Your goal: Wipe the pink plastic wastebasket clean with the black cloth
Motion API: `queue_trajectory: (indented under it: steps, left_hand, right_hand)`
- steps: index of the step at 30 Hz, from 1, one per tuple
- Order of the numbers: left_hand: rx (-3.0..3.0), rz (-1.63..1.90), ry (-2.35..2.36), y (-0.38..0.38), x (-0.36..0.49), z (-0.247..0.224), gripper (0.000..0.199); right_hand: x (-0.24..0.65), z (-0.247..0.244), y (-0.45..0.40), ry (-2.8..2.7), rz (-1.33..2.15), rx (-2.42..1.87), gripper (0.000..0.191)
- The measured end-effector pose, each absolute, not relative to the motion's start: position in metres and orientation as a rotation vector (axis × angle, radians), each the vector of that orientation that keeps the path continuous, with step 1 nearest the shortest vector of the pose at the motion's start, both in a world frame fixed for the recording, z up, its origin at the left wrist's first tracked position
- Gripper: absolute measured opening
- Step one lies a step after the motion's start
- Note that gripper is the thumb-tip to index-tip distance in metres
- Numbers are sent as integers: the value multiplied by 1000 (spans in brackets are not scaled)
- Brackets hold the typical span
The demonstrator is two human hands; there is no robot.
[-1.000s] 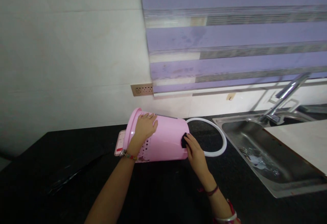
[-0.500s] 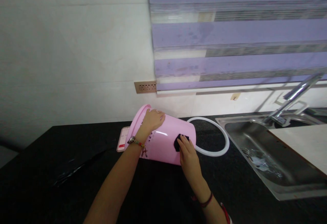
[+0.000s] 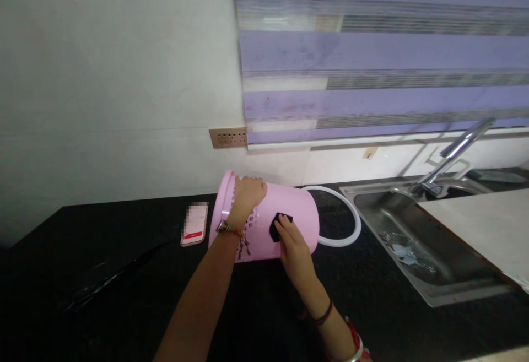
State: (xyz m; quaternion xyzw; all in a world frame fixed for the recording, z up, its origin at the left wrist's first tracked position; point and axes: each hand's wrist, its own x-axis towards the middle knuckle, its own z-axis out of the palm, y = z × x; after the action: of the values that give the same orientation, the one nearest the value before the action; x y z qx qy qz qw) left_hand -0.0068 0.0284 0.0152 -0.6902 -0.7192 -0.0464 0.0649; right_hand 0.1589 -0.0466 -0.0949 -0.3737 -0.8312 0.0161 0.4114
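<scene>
A pink plastic bin (image 3: pixel 301 202) with a printed pattern lies on its side on the black counter, its wide rim to the left. My left hand (image 3: pixel 249 192) is laid over its upper side near the rim, fingers curled and gripping it. Against the side of the bin, nearer its base, my right hand (image 3: pixel 294 241) presses a small black pad (image 3: pixel 274 228) under its fingers; whether it is sponge or folded cloth I cannot tell. A white ring (image 3: pixel 356 224) lies flat on the counter, partly hidden behind the base.
To the left of the bin is a phone (image 3: pixel 194 224), and farther left some crumpled black plastic (image 3: pixel 99 285). A steel sink (image 3: pixel 413 274) with a faucet (image 3: pixel 458 152) and a pale board (image 3: pixel 475 213) over part of it is on the right. The wall has an outlet (image 3: pixel 229 138).
The black pad has slid a little left along the bin under my right hand. The bin has shifted right, uncovering the phone. My left hand keeps its grip. The view has turned slightly.
</scene>
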Motion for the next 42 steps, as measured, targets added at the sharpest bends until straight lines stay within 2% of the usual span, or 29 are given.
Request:
queue_trajectory:
  steps: [7, 14, 21, 27, 38, 42]
  left_hand:
    - [-2090, -132, -2158, 26, -6, 13, 40]
    - [-2121, -136, -2118, 21, -8, 15, 39]
    - [-2168, -153, -2076, 8, -8, 15, 39]
    - [-2190, -169, -2059, -4, -8, 17, 37]
    - [-1959, -315, -2179, -10, 5, 4, 42]
    - [-2070, -138, -2224, 3, -2, 11, 43]
  right_hand:
    - [185, -96, -30, -1918, 14, -1142, 47]
    - [146, -87, -44, -2093, 1, -910, 51]
    - [195, -99, -48, -1958, -35, -1101, 46]
    - [199, -91, -35, -1953, -91, -1125, 39]
    - [206, -73, -11, -1943, 97, -1143, 34]
    - [198, -67, -21, -1877, 136, -1196, 34]
